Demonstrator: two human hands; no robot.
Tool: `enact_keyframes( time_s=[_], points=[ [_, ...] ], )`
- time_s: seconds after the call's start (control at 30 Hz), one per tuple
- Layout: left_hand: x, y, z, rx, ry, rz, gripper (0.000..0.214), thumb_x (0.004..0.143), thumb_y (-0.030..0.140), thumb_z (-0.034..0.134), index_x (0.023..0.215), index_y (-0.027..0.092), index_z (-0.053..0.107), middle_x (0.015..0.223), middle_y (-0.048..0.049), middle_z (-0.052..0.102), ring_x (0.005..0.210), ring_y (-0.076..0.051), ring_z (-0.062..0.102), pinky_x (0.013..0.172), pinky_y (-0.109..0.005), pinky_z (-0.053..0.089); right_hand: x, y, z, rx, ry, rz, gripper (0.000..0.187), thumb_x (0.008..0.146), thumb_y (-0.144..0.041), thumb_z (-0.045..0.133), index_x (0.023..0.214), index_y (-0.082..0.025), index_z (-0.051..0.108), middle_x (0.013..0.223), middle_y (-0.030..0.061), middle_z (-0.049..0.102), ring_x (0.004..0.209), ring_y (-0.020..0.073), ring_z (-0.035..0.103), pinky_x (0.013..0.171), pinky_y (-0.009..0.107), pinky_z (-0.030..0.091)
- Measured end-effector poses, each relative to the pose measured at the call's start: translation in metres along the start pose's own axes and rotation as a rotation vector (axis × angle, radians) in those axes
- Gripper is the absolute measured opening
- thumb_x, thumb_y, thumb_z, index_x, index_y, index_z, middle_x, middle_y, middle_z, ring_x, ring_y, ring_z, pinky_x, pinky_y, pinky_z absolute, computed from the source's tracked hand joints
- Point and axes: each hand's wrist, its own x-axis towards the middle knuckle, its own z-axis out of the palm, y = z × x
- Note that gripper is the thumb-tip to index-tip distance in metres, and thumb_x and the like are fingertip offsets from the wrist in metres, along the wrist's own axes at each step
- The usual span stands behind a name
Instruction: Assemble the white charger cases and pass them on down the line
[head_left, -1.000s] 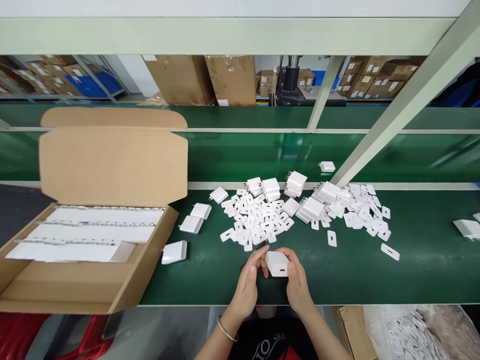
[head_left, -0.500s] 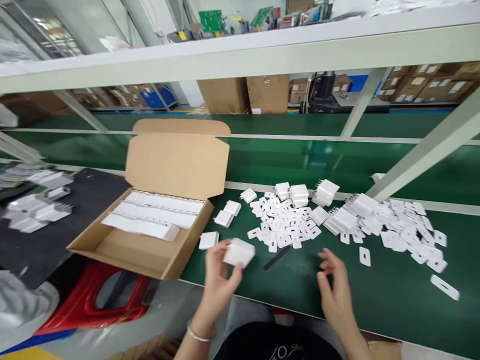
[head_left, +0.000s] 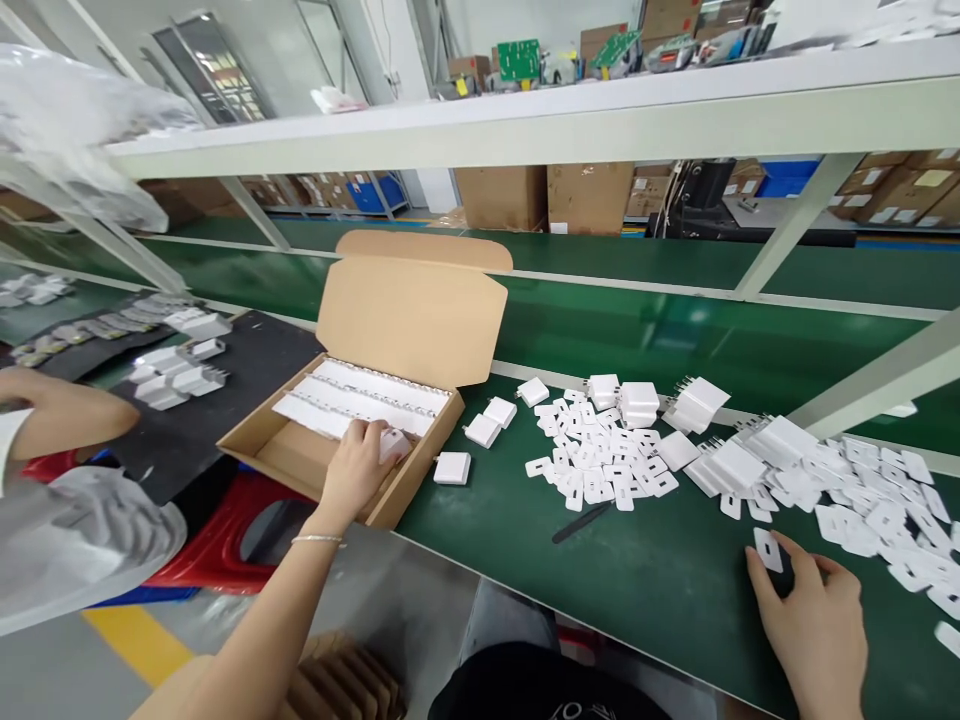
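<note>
The white charger, a small rounded block, is gripped in the left hand, low inside the open cardboard box by its front wall. A flat white slotted plate lies on the green belt, touched by the right hand.

Bright, even overhead light, soft shadows, wide-angle bending at the edges, slight blur at left.

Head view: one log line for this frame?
left hand: grip on white charger, inside cardboard box | right hand: touches white faceplate on green bench
</note>
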Motion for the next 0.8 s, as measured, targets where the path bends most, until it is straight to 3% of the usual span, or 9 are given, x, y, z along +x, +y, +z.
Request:
enact_keyframes(
  time_s=[0.1, 0.2, 0.27, 0.33, 0.4, 0.47, 0.57, 0.67, 0.8],
  points=[
    [0.009, 0.005, 0.002, 0.064, 0.002, -0.061, 0.053, 0.087, 0.034, 0.063, 0.133, 0.009, 0.051, 0.123, -0.0222, 0.057, 0.112, -0.04, 0.066, 0.095, -0.049, 0.055, -0.001, 0.001, 0.007, 0.05, 0.047, -0.082, 0.069, 0.099, -0.065, 0.038, 0.118, -0.012, 0.079, 0.111, 0.0225, 0.064, 0.094, 0.0385, 0.068, 0.057, 0.041, 0.048],
    [0.011, 0.012, -0.008, 0.113, -0.011, -0.089, 0.057, 0.089, 0.037, 0.06, 0.135, 0.004, 0.05, 0.119, -0.0238, 0.057, 0.107, -0.042, 0.066, 0.09, -0.05, 0.056, -0.002, 0.005, 0.012, 0.139, 0.089, -0.12, 0.066, 0.101, -0.064, 0.04, 0.116, -0.013, 0.079, 0.106, 0.018, 0.068, 0.081, 0.0301, 0.068, 0.058, 0.038, 0.049],
    [0.008, 0.025, -0.021, 0.141, 0.025, -0.09, 0.058, 0.092, 0.042, 0.057, 0.136, 0.003, 0.051, 0.117, -0.0233, 0.058, 0.102, -0.042, 0.067, 0.085, -0.049, 0.056, -0.003, 0.005, 0.012, 0.203, 0.113, -0.079, 0.066, 0.1, -0.067, 0.041, 0.113, -0.014, 0.079, 0.102, 0.0165, 0.071, 0.075, 0.027, 0.066, 0.059, 0.037, 0.05],
    [0.002, 0.05, -0.035, 0.119, 0.138, -0.077, 0.06, 0.095, 0.049, 0.055, 0.137, 0.006, 0.052, 0.116, -0.0216, 0.058, 0.098, -0.041, 0.067, 0.078, -0.047, 0.057, -0.005, 0.004, 0.011, 0.283, 0.118, -0.005, 0.067, 0.099, -0.07, 0.043, 0.11, -0.014, 0.078, 0.093, 0.0152, 0.072, 0.071, 0.0251, 0.065, 0.06, 0.036, 0.05],
    [-0.005, 0.089, -0.044, -0.002, 0.295, -0.021, 0.057, 0.097, 0.053, 0.054, 0.136, 0.012, 0.054, 0.116, -0.0181, 0.059, 0.095, -0.038, 0.067, 0.071, -0.045, 0.057, -0.006, 0.004, 0.008, 0.348, 0.108, 0.08, 0.065, 0.1, -0.068, 0.042, 0.108, -0.013, 0.077, 0.082, 0.0129, 0.071, 0.065, 0.0238, 0.063, 0.059, 0.035, 0.049],
    [-0.016, 0.142, -0.044, -0.193, 0.374, 0.138, 0.042, 0.1, 0.048, 0.054, 0.127, 0.016, 0.058, 0.111, -0.0141, 0.06, 0.096, -0.035, 0.067, 0.071, -0.042, 0.058, -0.008, 0.004, 0.007, 0.358, 0.114, 0.141, 0.06, 0.103, -0.062, 0.04, 0.107, -0.014, 0.076, 0.078, 0.0113, 0.071, 0.064, 0.0236, 0.063, 0.058, 0.034, 0.048],
    [-0.039, 0.236, -0.031, -0.45, 0.223, 0.494, 0.026, 0.102, 0.033, 0.054, 0.123, 0.019, 0.057, 0.113, -0.012, 0.063, 0.102, -0.03, 0.069, 0.079, -0.039, 0.06, -0.013, 0.005, 0.008, 0.324, 0.165, 0.177, 0.055, 0.103, -0.057, 0.04, 0.111, -0.015, 0.074, 0.096, 0.0142, 0.071, 0.069, 0.0228, 0.063, 0.062, 0.035, 0.05],
    [-0.057, 0.327, -0.014, -0.535, 0.109, 0.735, 0.038, 0.102, 0.033, 0.059, 0.136, 0.018, 0.052, 0.125, -0.0158, 0.061, 0.105, -0.03, 0.07, 0.08, -0.039, 0.061, -0.02, 0.004, 0.01, 0.297, 0.213, 0.194, 0.052, 0.1, -0.058, 0.047, 0.115, -0.016, 0.072, 0.113, 0.0176, 0.065, 0.081, 0.0254, 0.064, 0.065, 0.037, 0.051],
    [-0.054, 0.416, 0.0, -0.523, 0.037, 0.784, 0.059, 0.1, 0.043, 0.066, 0.15, 0.015, 0.048, 0.129, -0.02, 0.06, 0.118, -0.037, 0.066, 0.093, -0.047, 0.059, -0.027, 0.001, 0.012, 0.246, 0.229, 0.176, 0.046, 0.097, -0.056, 0.055, 0.116, -0.018, 0.07, 0.113, 0.0157, 0.063, 0.099, 0.032, 0.065, 0.068, 0.038, 0.05]
  ],
)
